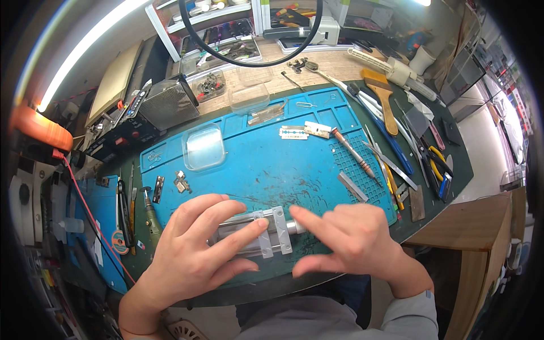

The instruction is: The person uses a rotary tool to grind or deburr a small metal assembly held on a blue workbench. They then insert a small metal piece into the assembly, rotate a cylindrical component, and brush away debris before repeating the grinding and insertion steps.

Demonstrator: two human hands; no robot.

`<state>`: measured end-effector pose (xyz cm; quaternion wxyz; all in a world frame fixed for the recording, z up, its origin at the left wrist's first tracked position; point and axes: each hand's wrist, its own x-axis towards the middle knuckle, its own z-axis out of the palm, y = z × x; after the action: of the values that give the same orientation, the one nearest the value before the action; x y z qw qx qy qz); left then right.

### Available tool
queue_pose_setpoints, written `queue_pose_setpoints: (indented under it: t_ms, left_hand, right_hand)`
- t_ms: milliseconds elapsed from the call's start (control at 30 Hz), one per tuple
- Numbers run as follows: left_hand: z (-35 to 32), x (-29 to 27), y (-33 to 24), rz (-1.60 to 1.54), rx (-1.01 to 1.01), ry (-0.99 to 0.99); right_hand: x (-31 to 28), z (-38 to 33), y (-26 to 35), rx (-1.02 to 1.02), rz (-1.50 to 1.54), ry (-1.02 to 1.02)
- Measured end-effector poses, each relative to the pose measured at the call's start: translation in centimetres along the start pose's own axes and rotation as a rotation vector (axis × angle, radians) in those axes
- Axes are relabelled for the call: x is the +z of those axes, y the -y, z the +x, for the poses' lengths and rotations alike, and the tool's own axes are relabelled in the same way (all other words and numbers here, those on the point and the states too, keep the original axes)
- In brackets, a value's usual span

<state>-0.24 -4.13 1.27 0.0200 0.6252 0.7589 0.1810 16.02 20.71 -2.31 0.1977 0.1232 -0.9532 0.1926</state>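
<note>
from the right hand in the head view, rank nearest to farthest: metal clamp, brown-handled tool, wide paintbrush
1. metal clamp, touching the right hand, at the blue mat's near edge
2. brown-handled tool, lying on the mat's right part, beyond the hand
3. wide paintbrush, far right, past the mat

Under my fingers lies a small silver metal clamp fixture (266, 231), lying flat on the near edge of the blue work mat (266, 164) on the desk. Its parallel rails run left to right, crossed by a pale jaw block, with a short round knob on the right end.
</note>
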Motion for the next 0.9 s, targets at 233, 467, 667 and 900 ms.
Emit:
queue_pose_setpoints:
  t_ms: [233, 467, 667, 900]
  left_hand:
    - [0.0, 0.0, -0.2, 0.013, -0.013, 0.005]
    - [0.0, 0.0, -0.2, 0.008, -0.011, 0.003]
    - [0.1, 0.0, -0.3, 0.016, -0.015, 0.011]
    - [0.2, 0.1, -0.3, 0.046, 0.001, 0.004]
  right_hand:
    - [0.1, 0.1, 0.0, 0.028, -0.020, -0.053]
    - [0.6, 0.1, -0.3, 0.026, -0.012, -0.027]
    - [-0.2, 0.0, -0.1, -0.016, 0.004, -0.039]
    - [-0.1, 0.0, 0.0, -0.008, 0.035, -0.053]
